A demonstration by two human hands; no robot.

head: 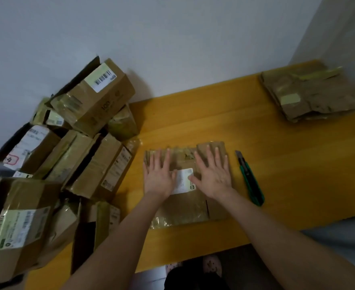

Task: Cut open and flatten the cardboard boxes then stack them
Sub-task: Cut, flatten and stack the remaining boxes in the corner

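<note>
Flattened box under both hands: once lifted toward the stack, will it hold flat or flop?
The flattened box is probably light, being thin and small. Its far flaps look creased, so it will likely hinge and sag when lifted. Glossy tape along its near edge may let it slide on the table.

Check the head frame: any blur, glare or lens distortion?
Head view: dim, flat light, soft shadows; wide-angle lens bows the table edges; box pile at left smeared near the frame edge; faint tape sheen on the flat box; knife reasonably sharp.
</note>
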